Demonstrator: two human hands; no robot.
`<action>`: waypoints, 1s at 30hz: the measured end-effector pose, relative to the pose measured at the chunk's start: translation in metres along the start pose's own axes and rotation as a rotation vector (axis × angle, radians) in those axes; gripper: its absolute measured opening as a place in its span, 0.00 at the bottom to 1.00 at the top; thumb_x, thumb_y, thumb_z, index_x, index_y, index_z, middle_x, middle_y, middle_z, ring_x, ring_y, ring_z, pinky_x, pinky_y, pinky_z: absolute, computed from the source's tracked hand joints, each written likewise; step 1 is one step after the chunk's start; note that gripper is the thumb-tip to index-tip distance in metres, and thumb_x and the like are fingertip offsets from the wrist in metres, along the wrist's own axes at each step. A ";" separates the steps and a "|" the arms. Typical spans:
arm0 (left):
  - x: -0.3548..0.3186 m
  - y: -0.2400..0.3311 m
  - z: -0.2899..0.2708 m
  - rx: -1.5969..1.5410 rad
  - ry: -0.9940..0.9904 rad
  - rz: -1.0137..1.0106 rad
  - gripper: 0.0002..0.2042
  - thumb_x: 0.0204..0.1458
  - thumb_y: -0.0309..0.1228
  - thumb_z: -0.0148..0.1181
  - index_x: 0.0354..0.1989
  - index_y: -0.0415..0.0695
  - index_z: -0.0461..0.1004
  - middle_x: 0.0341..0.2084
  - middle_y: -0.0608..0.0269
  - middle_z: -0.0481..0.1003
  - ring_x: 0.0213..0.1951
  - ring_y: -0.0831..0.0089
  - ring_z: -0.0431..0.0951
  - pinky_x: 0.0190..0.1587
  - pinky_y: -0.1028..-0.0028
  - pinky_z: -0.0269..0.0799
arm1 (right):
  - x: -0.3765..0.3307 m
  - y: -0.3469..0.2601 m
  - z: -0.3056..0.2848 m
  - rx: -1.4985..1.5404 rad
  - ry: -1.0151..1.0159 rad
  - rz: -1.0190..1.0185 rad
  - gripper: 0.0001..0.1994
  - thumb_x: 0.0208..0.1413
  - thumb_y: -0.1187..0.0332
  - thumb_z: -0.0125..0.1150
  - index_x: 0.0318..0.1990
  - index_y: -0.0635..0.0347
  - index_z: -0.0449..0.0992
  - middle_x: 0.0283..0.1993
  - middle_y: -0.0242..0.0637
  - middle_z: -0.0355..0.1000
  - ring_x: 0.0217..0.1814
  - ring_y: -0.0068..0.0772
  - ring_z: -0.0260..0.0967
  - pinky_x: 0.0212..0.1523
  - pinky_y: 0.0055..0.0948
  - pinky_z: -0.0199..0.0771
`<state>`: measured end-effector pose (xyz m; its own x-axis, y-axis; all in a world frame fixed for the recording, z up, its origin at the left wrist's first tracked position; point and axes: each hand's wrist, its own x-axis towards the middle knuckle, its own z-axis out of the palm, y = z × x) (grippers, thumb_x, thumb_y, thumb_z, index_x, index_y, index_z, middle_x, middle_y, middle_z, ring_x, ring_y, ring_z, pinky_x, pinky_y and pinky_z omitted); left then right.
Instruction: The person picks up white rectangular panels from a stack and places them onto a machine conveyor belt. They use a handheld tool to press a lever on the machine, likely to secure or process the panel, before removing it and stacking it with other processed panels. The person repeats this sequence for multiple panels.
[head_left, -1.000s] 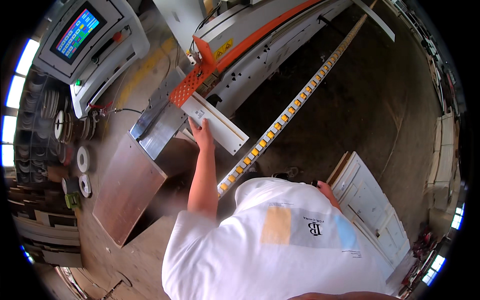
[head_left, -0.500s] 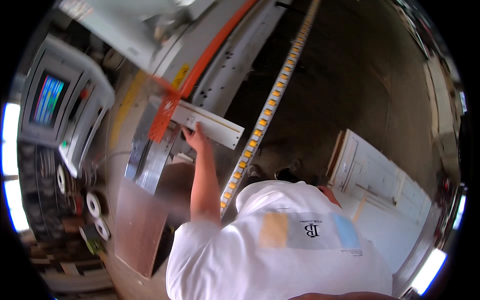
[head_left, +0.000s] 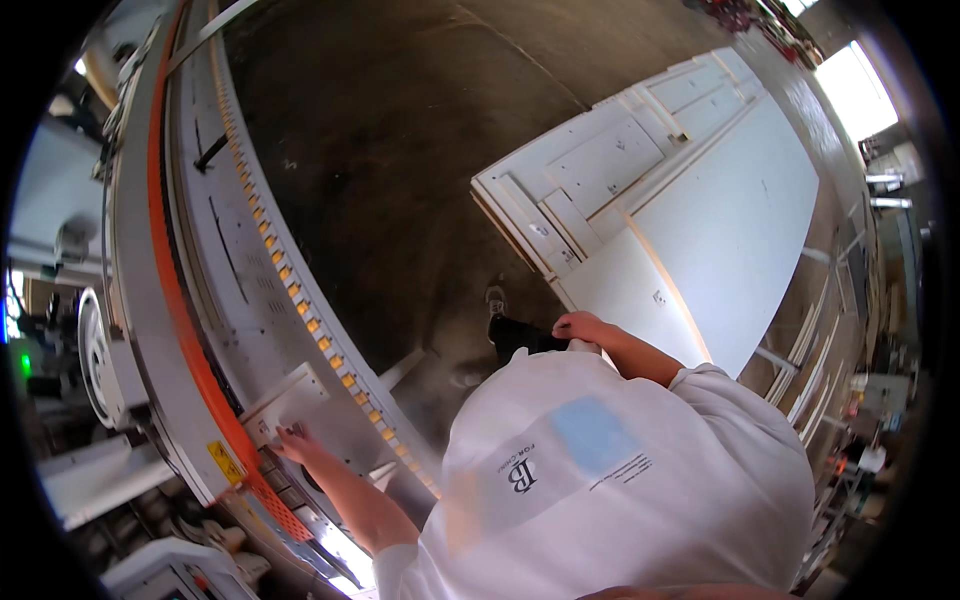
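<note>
The left arm (head_left: pixel 365 510) reaches out to the person's left and forward, forearm bare, ending in the left hand (head_left: pixel 294 446); its fingers point away from the body, too blurred to tell how far they bend. The right arm (head_left: pixel 640 357) is bent at the elbow, forearm angled inward, so that the right hand (head_left: pixel 578 326) sits close before the torso (head_left: pixel 600 490), fingers turned inward.

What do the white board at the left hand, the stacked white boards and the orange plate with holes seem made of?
White board at the left hand: perhaps coated wood panel, being flat and smooth; its core is unclear.
Stacked white boards: probably wood panel, smooth-coated, with brownish edges showing.
Orange plate: likely painted metal, judging by its even colour and regular holes.
</note>
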<state>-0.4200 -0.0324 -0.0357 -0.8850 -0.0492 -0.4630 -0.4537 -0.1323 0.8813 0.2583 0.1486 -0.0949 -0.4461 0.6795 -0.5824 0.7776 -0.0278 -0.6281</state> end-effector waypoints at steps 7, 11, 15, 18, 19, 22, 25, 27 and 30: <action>-0.087 -0.015 0.040 0.469 -0.060 0.210 0.26 0.55 0.30 0.58 0.63 0.42 0.60 0.37 0.59 0.73 0.27 0.71 0.71 0.28 0.76 0.66 | 0.013 0.042 0.004 0.113 0.078 0.172 0.15 0.55 0.53 0.60 0.41 0.50 0.82 0.42 0.36 0.80 0.46 0.39 0.77 0.47 0.34 0.74; -0.167 -0.063 0.095 0.302 -0.453 0.012 0.21 0.55 0.26 0.56 0.59 0.43 0.66 0.30 0.65 0.72 0.23 0.79 0.66 0.24 0.77 0.60 | 0.031 0.016 -0.030 0.120 0.204 0.235 0.14 0.54 0.52 0.60 0.38 0.49 0.83 0.41 0.37 0.80 0.45 0.41 0.77 0.45 0.35 0.75; -0.241 -0.102 0.128 0.719 -1.039 0.061 0.18 0.57 0.26 0.58 0.56 0.42 0.68 0.28 0.65 0.74 0.25 0.80 0.71 0.29 0.78 0.68 | 0.096 0.015 -0.086 -0.019 0.304 0.210 0.13 0.54 0.53 0.58 0.37 0.48 0.82 0.39 0.40 0.79 0.42 0.45 0.77 0.43 0.41 0.75; -0.255 -0.135 0.128 1.115 -1.278 0.104 0.17 0.57 0.29 0.60 0.55 0.42 0.71 0.33 0.63 0.78 0.30 0.77 0.76 0.33 0.76 0.72 | 0.151 0.010 -0.140 -0.194 0.362 0.258 0.13 0.54 0.53 0.56 0.38 0.47 0.81 0.39 0.40 0.78 0.43 0.48 0.75 0.44 0.45 0.75; -0.233 -0.166 0.104 1.164 -1.343 0.128 0.17 0.56 0.31 0.62 0.53 0.42 0.73 0.33 0.62 0.79 0.32 0.76 0.78 0.33 0.75 0.73 | 0.171 0.010 -0.159 -0.198 0.347 0.250 0.13 0.54 0.53 0.56 0.39 0.47 0.80 0.40 0.40 0.78 0.45 0.49 0.75 0.44 0.45 0.74; -0.256 -0.166 0.113 1.311 -1.512 0.113 0.19 0.54 0.33 0.63 0.53 0.41 0.73 0.34 0.59 0.80 0.35 0.72 0.81 0.36 0.73 0.76 | 0.228 0.038 -0.196 -0.341 0.464 0.173 0.15 0.53 0.53 0.59 0.43 0.50 0.79 0.44 0.40 0.77 0.50 0.47 0.74 0.49 0.46 0.73; -0.281 -0.150 0.127 1.407 -1.492 0.065 0.19 0.55 0.33 0.62 0.54 0.41 0.73 0.36 0.59 0.81 0.37 0.70 0.82 0.39 0.72 0.77 | 0.265 0.039 -0.251 -0.474 0.493 0.180 0.21 0.52 0.55 0.63 0.52 0.51 0.75 0.54 0.37 0.74 0.60 0.43 0.68 0.59 0.45 0.68; -0.270 -0.157 0.106 1.375 -1.394 -0.002 0.19 0.55 0.32 0.62 0.54 0.42 0.73 0.37 0.59 0.81 0.38 0.69 0.82 0.41 0.72 0.77 | 0.286 0.043 -0.264 -0.576 0.496 0.147 0.25 0.50 0.57 0.66 0.56 0.51 0.73 0.60 0.35 0.71 0.66 0.40 0.63 0.64 0.45 0.62; -0.272 -0.153 0.102 1.479 -1.237 0.107 0.18 0.56 0.32 0.63 0.54 0.45 0.72 0.32 0.61 0.79 0.34 0.78 0.79 0.37 0.75 0.75 | 0.306 0.053 -0.288 -0.723 0.412 0.128 0.29 0.45 0.57 0.69 0.57 0.52 0.72 0.64 0.33 0.67 0.70 0.37 0.57 0.70 0.47 0.54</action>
<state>-0.1205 0.1027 -0.0347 -0.1816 0.7096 -0.6808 0.4709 0.6705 0.5733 0.2903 0.5661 -0.1581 -0.2473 0.9201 -0.3037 0.9660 0.2585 -0.0034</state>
